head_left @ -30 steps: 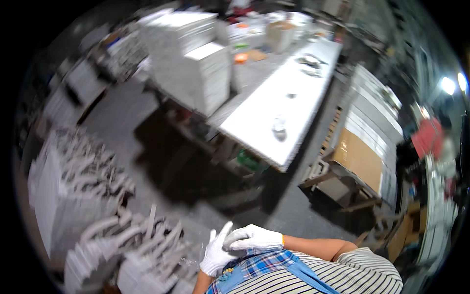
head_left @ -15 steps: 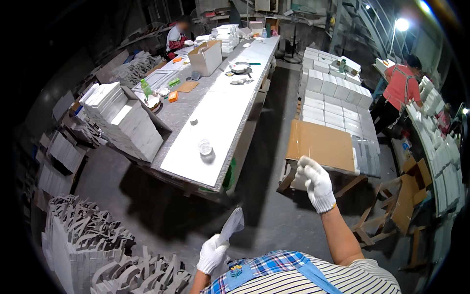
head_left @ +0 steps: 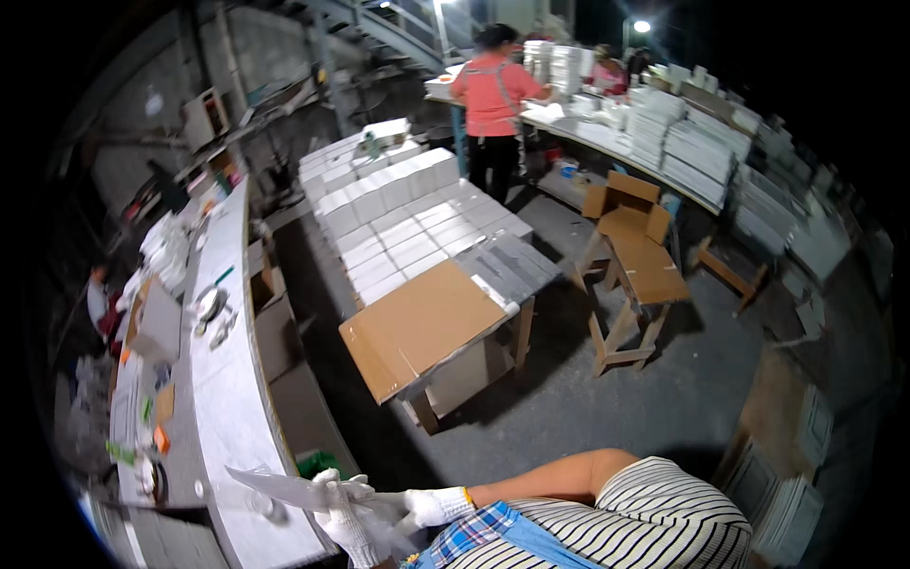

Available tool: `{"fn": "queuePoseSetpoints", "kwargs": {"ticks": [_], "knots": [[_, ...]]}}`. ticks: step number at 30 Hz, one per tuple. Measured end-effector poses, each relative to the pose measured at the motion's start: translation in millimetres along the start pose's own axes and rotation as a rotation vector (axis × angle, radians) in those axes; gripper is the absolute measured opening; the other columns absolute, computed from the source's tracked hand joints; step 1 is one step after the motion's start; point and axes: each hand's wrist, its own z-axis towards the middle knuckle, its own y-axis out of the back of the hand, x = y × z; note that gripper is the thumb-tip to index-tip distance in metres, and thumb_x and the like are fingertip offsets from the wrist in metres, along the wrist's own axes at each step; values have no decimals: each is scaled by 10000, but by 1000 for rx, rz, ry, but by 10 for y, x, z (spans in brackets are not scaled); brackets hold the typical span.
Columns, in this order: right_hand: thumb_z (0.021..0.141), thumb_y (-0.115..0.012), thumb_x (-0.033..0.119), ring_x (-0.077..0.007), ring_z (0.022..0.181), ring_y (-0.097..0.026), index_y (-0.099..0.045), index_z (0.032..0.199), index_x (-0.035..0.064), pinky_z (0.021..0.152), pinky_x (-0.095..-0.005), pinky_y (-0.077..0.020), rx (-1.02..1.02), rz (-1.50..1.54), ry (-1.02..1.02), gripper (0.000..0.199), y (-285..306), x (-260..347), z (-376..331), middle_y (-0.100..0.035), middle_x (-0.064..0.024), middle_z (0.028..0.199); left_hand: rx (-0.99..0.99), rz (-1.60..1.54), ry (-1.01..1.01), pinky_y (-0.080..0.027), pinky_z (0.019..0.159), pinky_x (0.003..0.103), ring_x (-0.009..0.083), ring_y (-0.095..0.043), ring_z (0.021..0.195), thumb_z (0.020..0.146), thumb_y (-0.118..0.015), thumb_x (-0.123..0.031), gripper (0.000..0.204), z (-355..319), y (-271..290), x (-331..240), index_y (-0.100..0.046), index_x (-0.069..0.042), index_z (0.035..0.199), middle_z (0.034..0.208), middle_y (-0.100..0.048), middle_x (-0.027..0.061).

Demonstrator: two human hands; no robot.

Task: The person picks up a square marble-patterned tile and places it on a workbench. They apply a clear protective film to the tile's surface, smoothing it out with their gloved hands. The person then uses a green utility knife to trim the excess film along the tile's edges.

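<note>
Long counter [head_left: 232, 417]: white top, at 8 o'clock; small tools and a round tin lie on it.
Middle counter [head_left: 493, 275]: white boxes [head_left: 398, 204] in rows, flat cardboard sheet [head_left: 422, 327] at its near end.

Both the left hand [head_left: 353, 526] and the right hand [head_left: 431, 505] are covered in white knitted cloth gloves. A thin, matt grey sheet [head_left: 284, 488], seemingly paper or card, is gripped between them. Beyond the hands, matt brown cardboard [head_left: 422, 327] is laid on a wooden surface [head_left: 519, 275].
</note>
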Motion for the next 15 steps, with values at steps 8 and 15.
{"fn": "queuePoseSetpoints", "kwargs": {"ticks": [8,15], "knots": [[920,-539,74,-141,1107,-609,-600,1333,-20,989,-287,-476,-721,8,262,427,809,213,120,-686,-72,1221,275,-26,226,-518,845,366,229,-640,841,886,-667,-125,386,860,-357,-24,-552,21,1224,912,-665,149],[941,-542,58,-153,1041,-621,-617,1272,-52,918,-287,-499,-1261,97,244,356,1738,128,-324,-701,-68,1177,332,85,34,-495,883,329,185,-584,992,880,-688,-134,650,1282,-993,34,-416,-8,1456,1253,-576,155]]}}
